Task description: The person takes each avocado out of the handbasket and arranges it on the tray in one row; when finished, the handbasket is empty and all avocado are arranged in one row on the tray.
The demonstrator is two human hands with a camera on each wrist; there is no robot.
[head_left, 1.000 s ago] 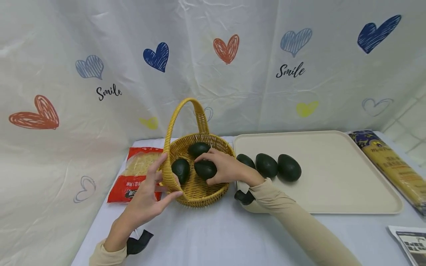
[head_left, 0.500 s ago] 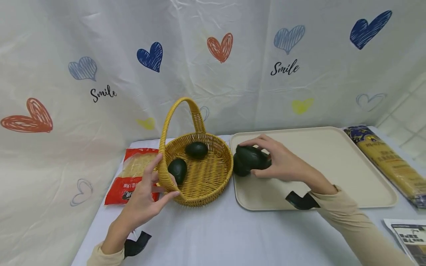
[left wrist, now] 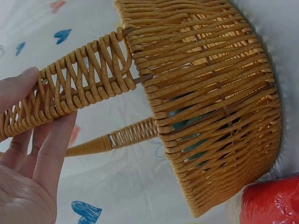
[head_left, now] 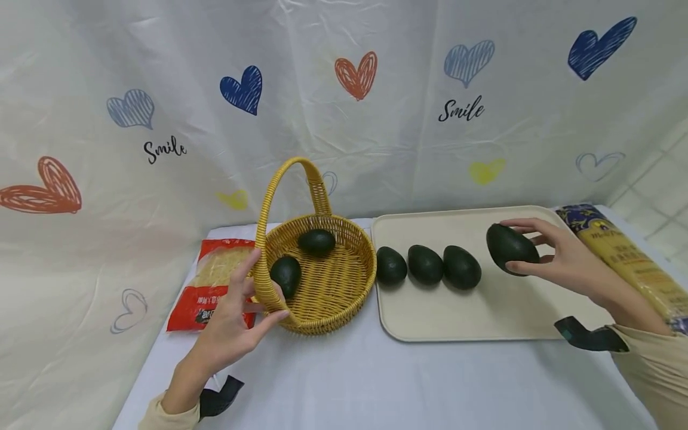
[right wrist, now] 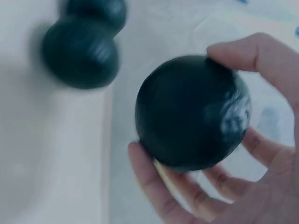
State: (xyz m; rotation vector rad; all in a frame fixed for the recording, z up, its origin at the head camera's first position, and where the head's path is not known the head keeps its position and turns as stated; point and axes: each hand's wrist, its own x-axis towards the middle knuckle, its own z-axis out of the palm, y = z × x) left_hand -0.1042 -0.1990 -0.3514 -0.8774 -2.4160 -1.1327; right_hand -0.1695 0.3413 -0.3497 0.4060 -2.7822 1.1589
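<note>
1. Left hand (head_left: 231, 325), near the tabletop's front left: thumb and fingers curl round the base of the basket (head_left: 344, 286) handle (left wrist: 70, 95), holding it.
2. Basket, woven and stiff; judged light, so a hold at the handle root should keep it from sliding. Two avocados (head_left: 286, 273) lie inside, apart.
3. Red packet (head_left: 212, 286), just left of the basket, near the tabletop's left edge.
4. Tray (head_left: 510, 316), right of the basket; three avocados (head_left: 425, 264) stand in a row by its left edge, close together.
5. Right hand (head_left: 564, 260), over the tray's far right part: fingertips and thumb wrap the fourth avocado (head_left: 510, 248), held clear of the tray.
6. Held avocado (right wrist: 191, 112): smooth, rounded, apparently firm with moderate weight; judged liable to roll, so a grasp spanning its widest girth suits best.
</note>
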